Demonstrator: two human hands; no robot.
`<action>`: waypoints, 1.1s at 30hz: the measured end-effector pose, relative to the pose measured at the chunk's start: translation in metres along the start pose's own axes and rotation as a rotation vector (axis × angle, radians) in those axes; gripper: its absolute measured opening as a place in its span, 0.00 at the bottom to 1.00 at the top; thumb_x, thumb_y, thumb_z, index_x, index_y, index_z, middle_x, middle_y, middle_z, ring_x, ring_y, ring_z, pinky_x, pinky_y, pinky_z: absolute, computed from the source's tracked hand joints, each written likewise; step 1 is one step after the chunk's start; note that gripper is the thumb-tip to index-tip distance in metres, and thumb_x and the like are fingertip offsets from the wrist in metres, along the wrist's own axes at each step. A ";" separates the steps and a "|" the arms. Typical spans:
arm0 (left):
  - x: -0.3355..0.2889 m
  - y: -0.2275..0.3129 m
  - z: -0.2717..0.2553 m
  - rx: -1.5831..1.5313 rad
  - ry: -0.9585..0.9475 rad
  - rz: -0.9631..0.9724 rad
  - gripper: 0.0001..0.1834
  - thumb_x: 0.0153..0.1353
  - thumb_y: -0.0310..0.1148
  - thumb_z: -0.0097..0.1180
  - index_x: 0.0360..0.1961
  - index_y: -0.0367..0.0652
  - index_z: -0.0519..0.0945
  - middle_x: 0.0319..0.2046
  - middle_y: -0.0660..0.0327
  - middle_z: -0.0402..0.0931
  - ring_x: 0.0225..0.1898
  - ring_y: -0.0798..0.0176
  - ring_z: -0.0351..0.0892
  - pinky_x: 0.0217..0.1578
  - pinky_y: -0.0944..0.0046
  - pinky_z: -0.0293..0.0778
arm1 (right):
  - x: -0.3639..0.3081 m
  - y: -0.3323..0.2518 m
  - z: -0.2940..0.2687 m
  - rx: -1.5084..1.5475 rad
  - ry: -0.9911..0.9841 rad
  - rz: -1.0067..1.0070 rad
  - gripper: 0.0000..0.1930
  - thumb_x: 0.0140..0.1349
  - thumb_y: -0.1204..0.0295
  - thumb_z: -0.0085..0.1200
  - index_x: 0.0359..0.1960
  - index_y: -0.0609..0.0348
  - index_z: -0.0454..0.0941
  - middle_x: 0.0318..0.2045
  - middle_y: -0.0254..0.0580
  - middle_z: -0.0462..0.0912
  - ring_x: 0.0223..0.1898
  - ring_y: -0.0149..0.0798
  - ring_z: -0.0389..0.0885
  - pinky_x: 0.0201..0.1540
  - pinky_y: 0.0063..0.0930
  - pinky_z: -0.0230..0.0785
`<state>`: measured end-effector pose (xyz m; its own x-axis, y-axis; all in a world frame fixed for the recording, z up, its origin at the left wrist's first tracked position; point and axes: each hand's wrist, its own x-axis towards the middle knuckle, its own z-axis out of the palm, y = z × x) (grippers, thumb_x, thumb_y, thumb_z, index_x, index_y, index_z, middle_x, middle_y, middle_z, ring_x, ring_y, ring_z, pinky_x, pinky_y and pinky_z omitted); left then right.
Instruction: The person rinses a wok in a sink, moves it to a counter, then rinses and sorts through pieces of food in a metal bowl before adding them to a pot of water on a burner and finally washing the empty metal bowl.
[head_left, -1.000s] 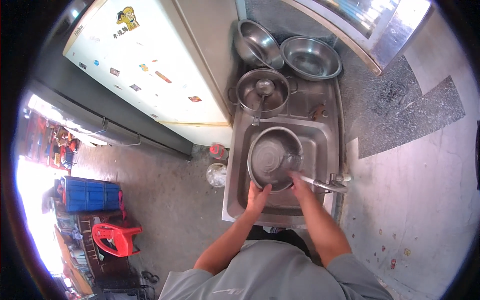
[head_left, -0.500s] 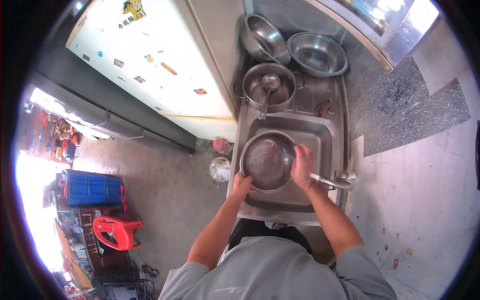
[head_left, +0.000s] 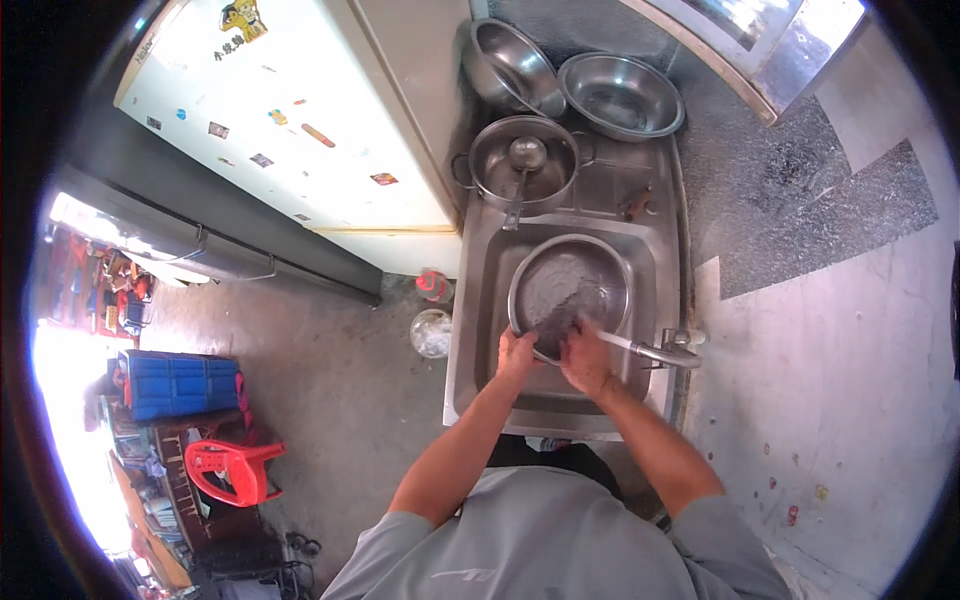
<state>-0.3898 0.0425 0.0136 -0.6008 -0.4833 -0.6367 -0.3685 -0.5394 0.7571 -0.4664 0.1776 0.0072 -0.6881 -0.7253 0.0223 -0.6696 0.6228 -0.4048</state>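
A round steel basin (head_left: 602, 262) with some water in it sits in the sink (head_left: 480, 300). My left hand (head_left: 516, 354) grips its near left rim, fingers closed with the thumb toward the inside. My right hand (head_left: 587, 360) reaches over the near rim into the basin, beneath the end of the tap (head_left: 660, 352). Motion blurs its fingers, and whether they hold anything cannot be made out. Water seems to fall from the spout beside that hand.
Beyond the sink stands a two-handled steel pot (head_left: 487, 160) with a ladle (head_left: 522, 180) in it. Two steel basins (head_left: 512, 65) (head_left: 622, 95) lean behind. A white fridge (head_left: 300, 120) flanks the left; a red chair (head_left: 235, 470) and blue crate (head_left: 180, 385) stand farther off.
The basin has shifted right toward the tap, its near rim now under the spout. My left hand moved right with it. My right hand has left the right rim for the near inside.
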 end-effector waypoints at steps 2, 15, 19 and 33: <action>-0.003 -0.006 0.008 -0.033 0.014 -0.036 0.17 0.58 0.33 0.53 0.47 0.37 0.70 0.40 0.53 0.75 0.40 0.55 0.77 0.32 0.53 0.79 | -0.009 -0.021 0.008 0.150 0.100 0.040 0.11 0.51 0.73 0.52 0.37 0.63 0.75 0.40 0.51 0.76 0.45 0.55 0.72 0.49 0.47 0.63; -0.019 0.007 -0.028 0.025 -0.046 -0.107 0.18 0.57 0.28 0.51 0.46 0.29 0.67 0.39 0.48 0.75 0.34 0.52 0.80 0.31 0.54 0.83 | -0.026 0.046 -0.006 -0.048 0.170 -0.112 0.12 0.55 0.68 0.52 0.38 0.62 0.77 0.43 0.46 0.77 0.49 0.52 0.72 0.57 0.51 0.57; -0.023 0.006 -0.032 0.093 -0.003 -0.087 0.17 0.56 0.28 0.51 0.46 0.29 0.68 0.39 0.49 0.75 0.34 0.53 0.80 0.29 0.57 0.82 | -0.003 0.040 -0.009 -0.254 0.293 -0.183 0.11 0.52 0.68 0.52 0.34 0.61 0.80 0.40 0.49 0.79 0.51 0.55 0.73 0.60 0.57 0.53; -0.042 -0.020 -0.025 -0.104 -0.135 -0.252 0.16 0.54 0.24 0.49 0.43 0.25 0.71 0.38 0.49 0.76 0.35 0.49 0.81 0.35 0.54 0.83 | 0.019 0.022 0.030 -0.064 0.123 -0.006 0.26 0.44 0.74 0.55 0.50 0.56 0.74 0.49 0.58 0.72 0.49 0.62 0.72 0.52 0.50 0.66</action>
<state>-0.3394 0.0570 0.0216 -0.5909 -0.2334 -0.7723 -0.4474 -0.7018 0.5544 -0.4863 0.1685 -0.0290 -0.7105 -0.6900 0.1384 -0.6876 0.6388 -0.3453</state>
